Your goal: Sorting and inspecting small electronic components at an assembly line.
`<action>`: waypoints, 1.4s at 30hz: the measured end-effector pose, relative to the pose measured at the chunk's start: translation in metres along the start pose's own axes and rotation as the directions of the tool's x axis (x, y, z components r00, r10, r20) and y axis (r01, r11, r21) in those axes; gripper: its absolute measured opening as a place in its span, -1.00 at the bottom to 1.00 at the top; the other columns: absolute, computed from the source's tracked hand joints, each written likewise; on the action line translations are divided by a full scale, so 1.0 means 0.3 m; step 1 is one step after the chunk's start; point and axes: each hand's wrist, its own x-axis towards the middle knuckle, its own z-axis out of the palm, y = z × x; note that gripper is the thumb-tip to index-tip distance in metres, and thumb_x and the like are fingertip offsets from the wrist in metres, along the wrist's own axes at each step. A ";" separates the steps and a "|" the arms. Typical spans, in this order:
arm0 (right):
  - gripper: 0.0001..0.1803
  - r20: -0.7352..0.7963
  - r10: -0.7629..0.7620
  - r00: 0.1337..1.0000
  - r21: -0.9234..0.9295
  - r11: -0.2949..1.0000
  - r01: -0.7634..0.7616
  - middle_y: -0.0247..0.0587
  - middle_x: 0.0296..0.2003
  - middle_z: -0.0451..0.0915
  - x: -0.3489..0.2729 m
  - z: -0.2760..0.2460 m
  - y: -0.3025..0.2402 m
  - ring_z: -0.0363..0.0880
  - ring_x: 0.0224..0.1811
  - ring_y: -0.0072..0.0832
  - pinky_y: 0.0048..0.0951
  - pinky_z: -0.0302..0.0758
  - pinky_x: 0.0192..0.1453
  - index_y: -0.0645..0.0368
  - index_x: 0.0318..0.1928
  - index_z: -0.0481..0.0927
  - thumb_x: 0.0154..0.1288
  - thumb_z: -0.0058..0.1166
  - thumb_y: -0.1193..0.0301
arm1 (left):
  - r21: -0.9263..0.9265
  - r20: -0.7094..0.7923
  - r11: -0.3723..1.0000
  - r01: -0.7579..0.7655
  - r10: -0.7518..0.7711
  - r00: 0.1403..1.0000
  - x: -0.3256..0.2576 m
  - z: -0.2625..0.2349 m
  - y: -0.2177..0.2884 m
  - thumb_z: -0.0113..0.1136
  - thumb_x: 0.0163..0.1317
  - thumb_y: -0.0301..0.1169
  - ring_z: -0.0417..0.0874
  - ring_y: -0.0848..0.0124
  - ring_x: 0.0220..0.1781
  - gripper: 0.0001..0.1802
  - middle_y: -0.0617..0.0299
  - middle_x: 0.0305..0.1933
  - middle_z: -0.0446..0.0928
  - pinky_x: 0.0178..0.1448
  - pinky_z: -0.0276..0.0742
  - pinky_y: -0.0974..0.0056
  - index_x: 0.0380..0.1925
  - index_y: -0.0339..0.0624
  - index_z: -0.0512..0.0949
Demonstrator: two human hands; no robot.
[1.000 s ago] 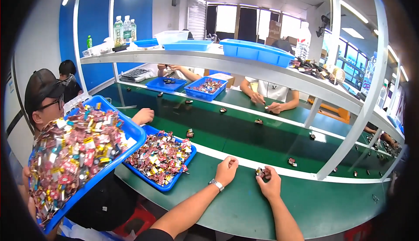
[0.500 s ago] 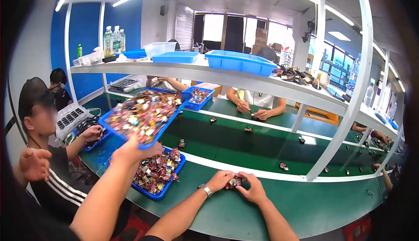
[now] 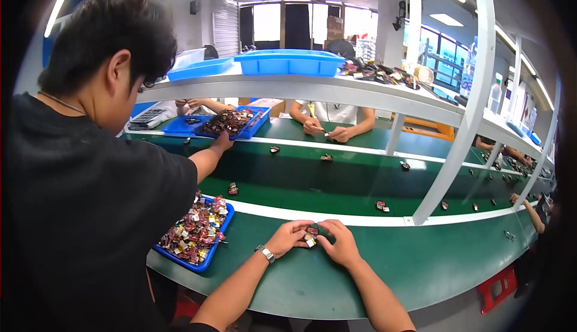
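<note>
Between my two hands, just above or on the green bench, is a small electronic part point(image 3: 311, 236), dark red and black with a white and yellow patch. My left hand point(image 3: 287, 238), with a metal-band watch at its wrist, has its fingers curled round the part's left side. The thumb and forefinger of my right hand point(image 3: 341, 243) close on it from the other side. To the left stands a blue tray point(image 3: 211, 254) heaped with similar parts point(image 3: 195, 230). A co-worker's sleeve hides its left side.
A co-worker in black point(image 3: 102, 193) leans in at left, an arm reaching over a second tray point(image 3: 259, 121) of parts. Across the green belt point(image 3: 288, 193), with scattered parts, another person's hands point(image 3: 327, 130) work. A white post point(image 3: 454, 151) and shelf point(image 3: 252, 86) stand ahead.
The co-worker leaned in and carried the full blue tray from the left to the far side of the belt. My hands stay around the part; the view has shifted slightly right.
</note>
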 end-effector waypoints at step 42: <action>-0.79 0.099 -0.221 0.970 -0.276 0.931 0.240 -0.26 0.00 0.51 0.022 0.017 0.016 0.52 0.02 -0.27 -0.32 0.57 -0.01 0.04 -0.24 0.64 0.06 0.27 0.52 | 0.009 -0.041 1.000 -0.001 0.001 0.999 -0.012 0.037 0.014 -0.12 0.37 -0.65 0.61 0.36 0.05 -0.63 0.09 0.03 0.54 0.15 0.65 0.22 0.16 -0.30 0.35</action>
